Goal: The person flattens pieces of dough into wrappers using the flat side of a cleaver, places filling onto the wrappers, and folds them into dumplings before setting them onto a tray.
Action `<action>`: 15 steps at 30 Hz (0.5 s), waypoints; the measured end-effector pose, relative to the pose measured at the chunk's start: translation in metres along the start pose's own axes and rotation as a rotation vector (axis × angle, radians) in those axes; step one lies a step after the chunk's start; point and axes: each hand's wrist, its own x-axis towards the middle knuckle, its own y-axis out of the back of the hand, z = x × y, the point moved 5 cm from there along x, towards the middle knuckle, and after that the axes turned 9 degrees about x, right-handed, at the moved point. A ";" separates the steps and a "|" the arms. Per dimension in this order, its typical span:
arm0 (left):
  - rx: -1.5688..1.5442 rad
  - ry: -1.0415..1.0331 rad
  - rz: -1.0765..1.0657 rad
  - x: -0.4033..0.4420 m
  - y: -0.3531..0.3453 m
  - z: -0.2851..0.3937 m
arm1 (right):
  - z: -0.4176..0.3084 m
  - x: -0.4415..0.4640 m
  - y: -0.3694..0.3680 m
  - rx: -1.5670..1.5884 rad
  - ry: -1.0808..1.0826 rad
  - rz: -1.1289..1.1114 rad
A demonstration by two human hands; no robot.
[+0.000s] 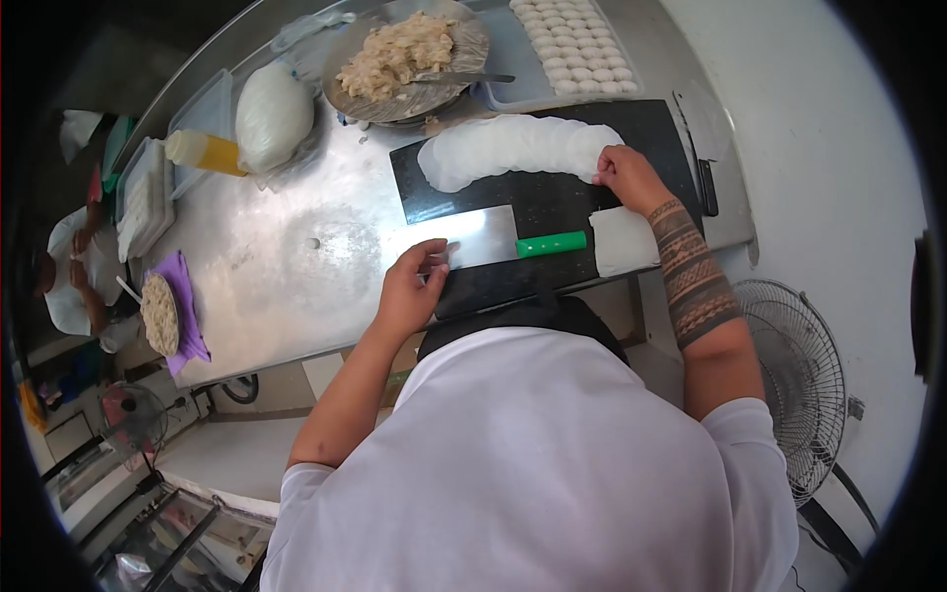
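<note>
My right hand (628,178) pinches the right end of a row of overlapping thin white dough wrappers (513,150). The row curves across the back of a black board (473,286). At the board's left front, my left hand (416,286) has its fingers loosely curved and the thumb apart, holding nothing. Its fingertips are by the blade of a cleaver (483,235) with a green handle, which lies flat on the board. Whether they touch the blade I cannot tell. A folded white cloth (625,242) lies under my right forearm.
Behind the board are a platter of pale filling (404,57) with a spatula, and a tray of dough balls (582,49). A bagged white mass (274,118) and an oil bottle (205,153) stand left. A black-handled knife (706,183) lies right; a fan (794,385) stands below.
</note>
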 end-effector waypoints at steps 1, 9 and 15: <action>0.003 0.000 -0.011 0.000 -0.003 0.001 | 0.002 0.002 0.003 0.063 -0.033 -0.047; -0.039 0.001 -0.048 0.005 -0.027 0.017 | 0.007 0.007 0.009 0.149 -0.023 -0.097; 0.006 0.005 -0.077 0.009 -0.038 0.026 | 0.004 0.007 0.011 0.066 0.028 0.006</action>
